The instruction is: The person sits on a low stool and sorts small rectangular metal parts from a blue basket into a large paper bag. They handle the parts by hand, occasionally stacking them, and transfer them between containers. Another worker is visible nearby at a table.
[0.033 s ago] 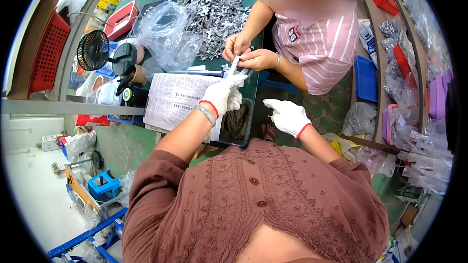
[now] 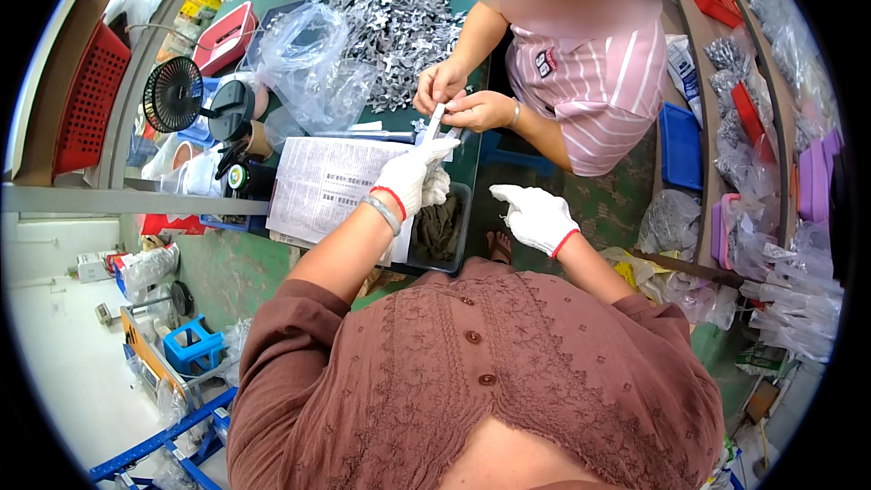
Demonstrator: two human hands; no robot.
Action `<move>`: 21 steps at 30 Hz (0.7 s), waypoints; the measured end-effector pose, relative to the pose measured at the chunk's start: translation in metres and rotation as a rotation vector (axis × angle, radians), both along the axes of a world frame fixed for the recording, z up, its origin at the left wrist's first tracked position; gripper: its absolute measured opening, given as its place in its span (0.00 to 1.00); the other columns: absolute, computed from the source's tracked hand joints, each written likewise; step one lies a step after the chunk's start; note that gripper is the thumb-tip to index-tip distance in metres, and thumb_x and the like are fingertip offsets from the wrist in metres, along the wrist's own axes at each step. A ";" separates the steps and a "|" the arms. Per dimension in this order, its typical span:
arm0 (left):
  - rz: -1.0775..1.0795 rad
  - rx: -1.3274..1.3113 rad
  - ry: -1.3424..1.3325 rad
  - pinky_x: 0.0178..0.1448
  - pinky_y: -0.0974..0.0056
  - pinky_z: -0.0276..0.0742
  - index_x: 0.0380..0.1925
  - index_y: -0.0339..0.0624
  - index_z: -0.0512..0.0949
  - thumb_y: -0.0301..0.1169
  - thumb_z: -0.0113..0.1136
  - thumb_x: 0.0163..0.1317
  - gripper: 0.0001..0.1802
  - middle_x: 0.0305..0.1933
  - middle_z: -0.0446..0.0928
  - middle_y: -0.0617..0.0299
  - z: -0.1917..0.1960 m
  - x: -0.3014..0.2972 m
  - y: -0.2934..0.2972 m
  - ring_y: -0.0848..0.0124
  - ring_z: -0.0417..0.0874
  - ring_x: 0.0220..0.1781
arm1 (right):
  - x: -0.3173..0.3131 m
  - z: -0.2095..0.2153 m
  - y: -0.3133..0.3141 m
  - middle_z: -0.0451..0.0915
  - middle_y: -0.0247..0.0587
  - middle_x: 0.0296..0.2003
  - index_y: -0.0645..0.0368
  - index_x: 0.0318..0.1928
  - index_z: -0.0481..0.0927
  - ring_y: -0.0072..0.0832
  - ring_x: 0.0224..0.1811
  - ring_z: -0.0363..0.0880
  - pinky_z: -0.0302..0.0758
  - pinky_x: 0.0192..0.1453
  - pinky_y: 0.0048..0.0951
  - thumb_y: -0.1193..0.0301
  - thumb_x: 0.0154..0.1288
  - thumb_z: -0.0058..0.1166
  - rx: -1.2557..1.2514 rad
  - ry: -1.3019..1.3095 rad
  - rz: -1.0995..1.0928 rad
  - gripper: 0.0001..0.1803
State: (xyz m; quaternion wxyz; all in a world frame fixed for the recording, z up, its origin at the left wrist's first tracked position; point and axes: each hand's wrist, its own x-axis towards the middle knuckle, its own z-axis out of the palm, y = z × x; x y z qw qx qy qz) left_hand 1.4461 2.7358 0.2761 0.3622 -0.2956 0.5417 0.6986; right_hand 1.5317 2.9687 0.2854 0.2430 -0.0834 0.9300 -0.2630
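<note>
My left hand, in a white glove with a red cuff and a metal bangle at the wrist, reaches forward over the green table. Its fingertips close on the lower end of a thin white strip. A person in a pink striped shirt sits opposite and holds the strip's upper end with both hands. My right hand, gloved the same way, hovers off the table's edge with fingers apart and nothing in it. Just under my left hand stands a black tray with dark items.
A printed paper sheet lies left of the tray. A heap of small metal parts and clear plastic bags cover the far table. A small black fan, red basket and red box stand left. Blue bins and bagged parts line the right.
</note>
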 end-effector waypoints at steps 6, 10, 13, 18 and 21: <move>-0.018 0.029 0.000 0.17 0.72 0.66 0.48 0.53 0.81 0.46 0.67 0.65 0.17 0.22 0.70 0.65 -0.001 -0.001 -0.001 0.75 0.72 0.18 | 0.001 -0.006 0.002 0.85 0.49 0.49 0.42 0.64 0.76 0.47 0.51 0.84 0.79 0.54 0.46 0.69 0.64 0.41 -0.023 0.016 0.004 0.27; -0.048 0.042 -0.004 0.18 0.72 0.68 0.51 0.54 0.81 0.48 0.65 0.66 0.18 0.23 0.71 0.65 -0.001 -0.001 -0.003 0.74 0.72 0.19 | 0.002 -0.008 0.002 0.85 0.49 0.50 0.41 0.64 0.76 0.47 0.51 0.84 0.79 0.55 0.46 0.69 0.64 0.41 -0.024 0.029 0.007 0.27; -0.052 0.013 -0.009 0.19 0.71 0.70 0.53 0.55 0.81 0.49 0.63 0.67 0.19 0.24 0.72 0.64 0.000 -0.002 -0.002 0.73 0.73 0.20 | 0.001 -0.006 0.002 0.85 0.48 0.50 0.41 0.64 0.76 0.47 0.51 0.84 0.79 0.55 0.46 0.69 0.64 0.41 -0.020 0.022 0.008 0.27; -0.029 0.061 -0.001 0.17 0.70 0.67 0.42 0.51 0.79 0.48 0.65 0.65 0.16 0.22 0.69 0.64 0.006 -0.001 0.001 0.73 0.71 0.18 | 0.003 -0.010 0.003 0.85 0.48 0.50 0.41 0.64 0.76 0.47 0.51 0.84 0.79 0.55 0.46 0.68 0.64 0.42 -0.019 0.029 0.008 0.27; 0.002 0.089 0.003 0.16 0.70 0.65 0.38 0.49 0.79 0.47 0.66 0.65 0.15 0.21 0.68 0.65 0.007 0.000 0.003 0.73 0.69 0.16 | 0.001 -0.004 0.002 0.85 0.48 0.50 0.41 0.64 0.76 0.47 0.52 0.83 0.79 0.55 0.46 0.68 0.64 0.42 -0.010 -0.012 0.014 0.27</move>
